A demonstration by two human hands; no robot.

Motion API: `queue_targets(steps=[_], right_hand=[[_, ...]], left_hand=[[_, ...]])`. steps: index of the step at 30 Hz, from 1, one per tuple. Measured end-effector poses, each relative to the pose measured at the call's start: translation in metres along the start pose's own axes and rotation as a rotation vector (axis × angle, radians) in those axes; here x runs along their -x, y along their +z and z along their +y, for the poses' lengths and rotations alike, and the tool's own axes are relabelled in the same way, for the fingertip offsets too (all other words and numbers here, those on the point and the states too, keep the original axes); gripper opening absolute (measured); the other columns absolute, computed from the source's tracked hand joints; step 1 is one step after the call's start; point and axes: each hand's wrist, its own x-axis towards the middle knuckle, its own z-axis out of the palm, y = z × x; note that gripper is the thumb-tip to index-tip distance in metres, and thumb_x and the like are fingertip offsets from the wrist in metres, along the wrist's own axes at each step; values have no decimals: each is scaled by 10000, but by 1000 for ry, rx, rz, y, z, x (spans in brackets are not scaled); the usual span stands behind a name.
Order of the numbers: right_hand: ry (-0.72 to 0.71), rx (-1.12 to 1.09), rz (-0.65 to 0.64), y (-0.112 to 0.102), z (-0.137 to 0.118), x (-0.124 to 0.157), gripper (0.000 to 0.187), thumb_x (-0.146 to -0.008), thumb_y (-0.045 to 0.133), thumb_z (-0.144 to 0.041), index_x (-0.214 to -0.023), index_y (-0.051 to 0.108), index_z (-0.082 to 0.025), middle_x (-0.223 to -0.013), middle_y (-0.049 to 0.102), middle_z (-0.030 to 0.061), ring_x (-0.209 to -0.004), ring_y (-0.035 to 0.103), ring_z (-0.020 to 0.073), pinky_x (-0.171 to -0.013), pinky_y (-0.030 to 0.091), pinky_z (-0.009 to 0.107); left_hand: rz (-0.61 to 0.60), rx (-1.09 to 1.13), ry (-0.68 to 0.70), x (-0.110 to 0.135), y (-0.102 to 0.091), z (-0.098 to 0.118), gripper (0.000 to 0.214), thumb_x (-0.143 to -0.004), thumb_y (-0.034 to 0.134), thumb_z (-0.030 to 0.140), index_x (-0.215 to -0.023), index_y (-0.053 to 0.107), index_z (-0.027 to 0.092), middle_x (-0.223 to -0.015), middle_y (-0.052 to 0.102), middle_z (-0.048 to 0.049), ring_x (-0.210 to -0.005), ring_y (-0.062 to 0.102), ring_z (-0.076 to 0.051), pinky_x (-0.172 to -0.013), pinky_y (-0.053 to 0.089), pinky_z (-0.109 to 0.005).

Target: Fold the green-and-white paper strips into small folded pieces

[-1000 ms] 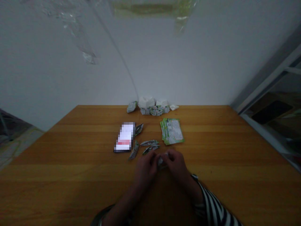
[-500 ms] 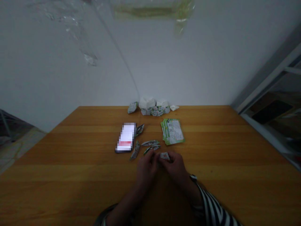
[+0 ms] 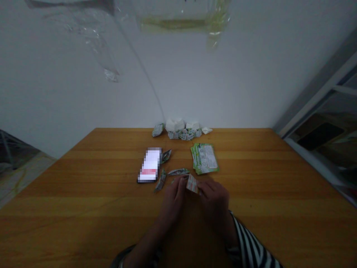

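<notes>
Near the front middle of the table, a small printed packet [image 3: 192,184] with pale and reddish print is stretched between my hands. My left hand [image 3: 173,195] pinches its left side, with the thumb on top. The fingers of my right hand [image 3: 214,194] are closed on its right edge. Just beyond my left hand lies a narrow folded packet [image 3: 178,171], partly overlapping another that my fingers mostly hide. A second narrow folded packet [image 3: 161,180] rests to the left, and a dark folded one [image 3: 166,156] leans by the phone.
A phone [image 3: 150,163] with a lit, pixelated screen lies left of the packets. Several flat green-and-white packets [image 3: 206,158] are stacked to the right. Crumpled wrappers [image 3: 185,134] and white tissue [image 3: 175,124] sit against the wall. A shelf frame [image 3: 309,93] stands at the right.
My right hand has moved slightly right, away from my left. The small packet now shows more of its printed face between the hands. The view has tilted up a little.
</notes>
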Motion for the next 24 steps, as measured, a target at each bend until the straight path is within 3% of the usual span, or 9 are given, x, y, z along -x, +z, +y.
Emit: queue_targets(steps=[4, 9, 12, 18, 20, 24], right_hand=[[-209, 72, 103, 0, 0, -6, 240, -907, 501, -124, -846, 724, -190, -888, 758, 83, -893, 659, 213, -795, 490, 319], [-358, -76, -50, -3, -5, -12, 169, -886, 579, -163, -927, 735, -212, -1159, 704, 70, -1119, 588, 259, -924, 460, 423], [-188, -279, -93, -2, -5, -12, 114, -849, 645, -217, -882, 753, -232, -1184, 688, 74, -1148, 568, 275, -945, 451, 458], [409, -691, -74, 4, -6, -9, 99, -823, 666, -247, -772, 745, -217, -1162, 690, 91, -1096, 615, 250, -968, 457, 422], [494, -739, -63, 4, -6, -10, 75, -793, 693, -251, -749, 738, -210, -1127, 699, 92, -1080, 622, 254, -969, 451, 412], [525, -741, -19, 2, -5, -12, 111, -746, 731, -254, -657, 695, -199, -928, 705, 67, -913, 645, 229, -853, 484, 349]], left_hand=[[-26, 294, -104, -7, 3, -12, 357, -827, 577, 420, -1070, 665, 174, -1083, 720, -94, -989, 669, -263, -872, 518, -378], [-25, 351, -148, -16, -4, -20, 321, -745, 682, 353, -1004, 710, 166, -1050, 739, -98, -944, 689, -269, -852, 536, -382], [-72, 371, -140, -16, -7, -17, 321, -730, 704, 337, -1002, 717, 168, -1048, 738, -96, -957, 682, -262, -853, 534, -364], [-125, 411, -125, -11, -6, -2, 313, -768, 667, 391, -1017, 709, 206, -1033, 736, -72, -920, 682, -250, -806, 552, -368], [-158, 323, -74, -10, -7, 0, 255, -758, 686, 338, -962, 733, 193, -993, 748, -78, -924, 679, -253, -844, 535, -368], [-118, 221, -11, -8, -4, -3, 193, -786, 658, 282, -938, 748, 204, -966, 757, -70, -916, 684, -243, -839, 535, -352]])
